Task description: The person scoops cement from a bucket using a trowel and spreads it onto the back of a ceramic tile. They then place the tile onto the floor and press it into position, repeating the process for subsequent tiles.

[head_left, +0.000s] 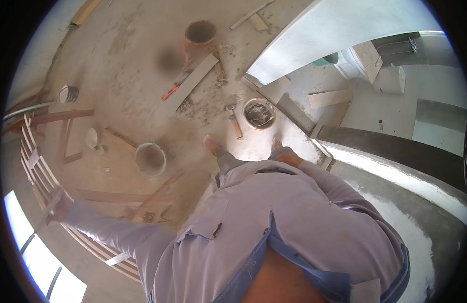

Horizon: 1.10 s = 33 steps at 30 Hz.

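the right hand (291,159) hangs low; whether its grip is open or closed cannot be told. the left hand (63,208) is at a slatted wooden frame (33,158) on the left, its grip likewise unclear. past the feet (211,144), a hammer (235,124) lies beside a bucket (272,122) of grey paste (257,111); farther lies a pale board (192,83).

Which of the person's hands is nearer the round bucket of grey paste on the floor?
Right. The right hand is below and slightly right of the bucket in the picture; the left hand is much farther left and lower, by the pale slatted frame.
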Available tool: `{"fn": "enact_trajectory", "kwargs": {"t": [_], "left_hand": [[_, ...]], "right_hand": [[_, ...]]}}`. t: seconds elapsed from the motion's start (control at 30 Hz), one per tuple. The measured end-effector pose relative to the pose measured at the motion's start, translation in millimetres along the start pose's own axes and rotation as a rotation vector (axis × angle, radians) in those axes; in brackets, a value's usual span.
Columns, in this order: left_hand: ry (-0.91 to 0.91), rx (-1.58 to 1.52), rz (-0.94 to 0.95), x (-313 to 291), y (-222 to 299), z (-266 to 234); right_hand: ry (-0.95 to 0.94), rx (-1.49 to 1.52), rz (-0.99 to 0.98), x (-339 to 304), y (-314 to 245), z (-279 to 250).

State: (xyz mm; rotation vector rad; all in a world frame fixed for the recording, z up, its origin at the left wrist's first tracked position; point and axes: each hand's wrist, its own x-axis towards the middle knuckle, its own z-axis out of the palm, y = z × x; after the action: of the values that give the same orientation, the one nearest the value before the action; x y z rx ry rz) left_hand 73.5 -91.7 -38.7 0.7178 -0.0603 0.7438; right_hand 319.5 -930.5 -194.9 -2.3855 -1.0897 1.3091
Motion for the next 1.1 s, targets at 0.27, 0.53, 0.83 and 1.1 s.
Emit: {"fn": "enact_trajectory", "kwargs": {"t": [0.27, 0.53, 0.83, 1.1], "left_hand": [[0.247, -0.016, 0.067, -86, -318, 280], [0.087, -0.661, -0.639, -246, -473, 407], [0.272, -0.518, -0.458, -346, -501, 442], [0.333, -0.350, -0.518, -356, -512, 391]], "right_hand": [[0.035, 0.438, 0.074, -69, 58, -2], [-0.410, 0.905, -0.512, -42, 142, 70], [-0.485, 1.063, -0.451, -106, 159, 119], [-0.751, 1.177, -0.301, -168, 167, 170]]}}
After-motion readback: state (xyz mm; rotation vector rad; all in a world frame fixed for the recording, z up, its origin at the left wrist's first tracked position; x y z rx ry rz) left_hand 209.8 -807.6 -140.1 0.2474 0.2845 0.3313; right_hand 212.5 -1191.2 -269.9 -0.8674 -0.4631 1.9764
